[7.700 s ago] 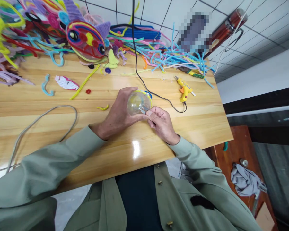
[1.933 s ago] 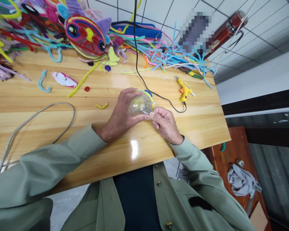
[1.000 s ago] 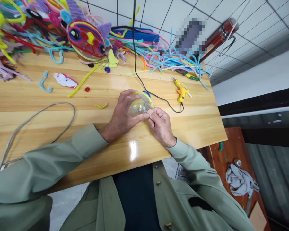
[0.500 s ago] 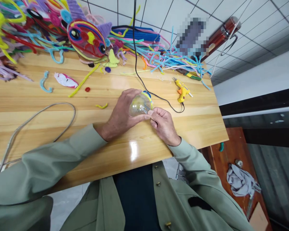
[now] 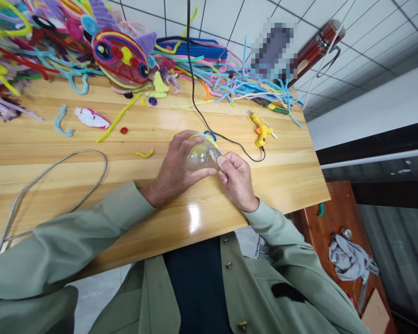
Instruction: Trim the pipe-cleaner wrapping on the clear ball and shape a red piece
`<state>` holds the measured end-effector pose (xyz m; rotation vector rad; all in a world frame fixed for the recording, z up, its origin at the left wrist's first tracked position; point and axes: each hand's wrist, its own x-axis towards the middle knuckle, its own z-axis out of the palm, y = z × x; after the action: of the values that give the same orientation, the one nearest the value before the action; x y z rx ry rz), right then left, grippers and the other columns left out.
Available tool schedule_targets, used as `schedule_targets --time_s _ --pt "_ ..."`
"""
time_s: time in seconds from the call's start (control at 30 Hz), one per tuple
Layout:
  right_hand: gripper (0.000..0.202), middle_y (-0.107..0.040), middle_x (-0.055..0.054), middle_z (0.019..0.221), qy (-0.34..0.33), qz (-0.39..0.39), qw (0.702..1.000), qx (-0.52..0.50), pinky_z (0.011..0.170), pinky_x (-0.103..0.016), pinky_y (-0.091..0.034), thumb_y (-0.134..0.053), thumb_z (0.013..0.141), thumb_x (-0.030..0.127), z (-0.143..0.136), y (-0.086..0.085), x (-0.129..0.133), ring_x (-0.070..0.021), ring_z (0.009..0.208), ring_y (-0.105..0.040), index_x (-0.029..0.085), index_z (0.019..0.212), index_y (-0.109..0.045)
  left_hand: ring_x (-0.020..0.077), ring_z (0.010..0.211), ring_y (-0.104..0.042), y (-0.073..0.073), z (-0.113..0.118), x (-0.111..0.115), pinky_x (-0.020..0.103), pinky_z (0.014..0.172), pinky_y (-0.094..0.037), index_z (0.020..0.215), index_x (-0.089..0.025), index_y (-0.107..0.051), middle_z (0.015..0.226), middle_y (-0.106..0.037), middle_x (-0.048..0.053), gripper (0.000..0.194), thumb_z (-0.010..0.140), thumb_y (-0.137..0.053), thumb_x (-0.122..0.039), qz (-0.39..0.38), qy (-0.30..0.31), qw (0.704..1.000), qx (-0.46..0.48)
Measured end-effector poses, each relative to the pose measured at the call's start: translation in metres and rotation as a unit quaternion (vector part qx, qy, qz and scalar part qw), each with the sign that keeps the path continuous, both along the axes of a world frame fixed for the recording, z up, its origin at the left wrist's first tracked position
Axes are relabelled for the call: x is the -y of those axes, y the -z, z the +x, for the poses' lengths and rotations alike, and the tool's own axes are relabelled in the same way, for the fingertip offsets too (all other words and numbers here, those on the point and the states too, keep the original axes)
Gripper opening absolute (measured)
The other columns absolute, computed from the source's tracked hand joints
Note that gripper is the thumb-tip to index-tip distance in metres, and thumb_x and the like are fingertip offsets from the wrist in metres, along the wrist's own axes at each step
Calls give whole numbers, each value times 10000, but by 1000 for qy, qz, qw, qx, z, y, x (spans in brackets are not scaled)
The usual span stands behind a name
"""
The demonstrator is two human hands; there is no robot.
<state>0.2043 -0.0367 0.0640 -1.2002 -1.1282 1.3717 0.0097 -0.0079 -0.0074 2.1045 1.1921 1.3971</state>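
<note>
My left hand point(image 5: 176, 162) curls around a clear, rounded plastic piece point(image 5: 198, 160), thumb below and fingers above. Yellow and light-blue fuzzy strips run along the piece's upper rim, and a dark-blue loop point(image 5: 210, 135) shows at its top. At its right edge my right hand point(image 5: 237, 178) is closed in a pinch, thumb against the bent forefinger. A thin, shiny, pale sliver shows by the fingertips; whether it is a tool or part of the plastic I cannot tell. Both hands are just above the wooden table point(image 5: 282, 185).
A yellow glue gun point(image 5: 263, 132) lies to the right, its black cord point(image 5: 226, 138) running behind my hands. Left are a yellow pipe cleaner point(image 5: 120, 118) and a grey cable point(image 5: 106, 167). A colourful fish-like craft point(image 5: 121, 58) and piled pipe cleaners point(image 5: 251, 88) line the back.
The plastic piece has turned slightly in my left hand, so more of its yellow and blue rim shows on top. My right hand stays pinched at its right edge.
</note>
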Motion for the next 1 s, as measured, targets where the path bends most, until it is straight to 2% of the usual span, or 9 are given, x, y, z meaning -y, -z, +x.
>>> schedule_targets --time_s 0.13,0.3,0.4,0.57,0.73,0.8,0.87,0.93,1.0 --pt "593 -445 92 549 30 29 998 50 556 -298 -286 -866 922 726 10 -2 -2 -101 523 -287 262 736 -548 426 1534 -599 -1 -3 -3 644 1321 -481 1585 -326 -544 1600 -640 161 975 828 -975 -766 4 -2 1000 1" --pt "580 -480 78 576 32 74 991 110 566 -312 -286 -840 940 761 19 0 6 -114 545 -338 262 772 -596 486 1687 -461 -14 -9 -5 717 1406 -342 1616 -351 -546 1771 -521 177 1054 784 -947 -859 32 -4 999 0" --pt "545 -484 75 587 26 102 981 161 571 -326 -271 -792 988 754 20 3 15 -121 552 -348 264 818 -625 469 1705 -451 -24 -10 -4 761 1419 -284 1461 -392 -650 1764 -560 123 827 820 -948 -821 51 11 998 -20" --pt "503 -467 80 592 -5 138 971 196 580 -336 -260 -749 1039 705 20 4 23 -118 545 -326 261 834 -628 368 1688 -513 -41 -9 2 755 1441 -247 1120 -346 -732 1548 -757 22 247 1065 -812 -573 19 82 995 -45" --pt "468 -454 82 582 -15 144 968 204 591 -335 -274 -755 1045 653 22 3 27 -123 552 -324 262 820 -628 295 1554 -643 -48 -7 4 670 1435 -333 1051 -316 -690 1403 -822 19 206 1175 -597 -452 15 120 993 1" --pt "446 -449 82 587 -6 144 969 200 589 -331 -273 -768 1041 624 27 4 28 -123 557 -325 261 819 -631 294 1374 -735 -49 -12 0 628 1329 -479 1039 -307 -686 1284 -844 36 260 1184 -563 -484 0 79 996 31" --pt "437 -444 82 590 11 136 971 195 582 -326 -269 -781 1030 615 35 8 28 -125 560 -329 262 817 -637 292 1114 -774 -51 -20 -7 577 1093 -609 994 -293 -695 1100 -836 46 365 1185 -541 -563 -30 12 998 59" --pt "444 -442 82 590 25 128 972 196 574 -319 -262 -793 1015 624 44 12 27 -125 562 -329 261 810 -641 265 868 -722 -57 -28 -14 516 845 -605 890 -281 -674 882 -763 30 507 1170 -516 -673 -55 -38 995 78" --pt "454 -441 82 590 34 125 971 200 570 -310 -261 -802 1000 625 52 17 25 -122 566 -330 257 792 -636 224 700 -615 -66 -34 -22 463 702 -529 771 -282 -590 717 -636 6 621 1142 -494 -772 -64 -53 994 76"
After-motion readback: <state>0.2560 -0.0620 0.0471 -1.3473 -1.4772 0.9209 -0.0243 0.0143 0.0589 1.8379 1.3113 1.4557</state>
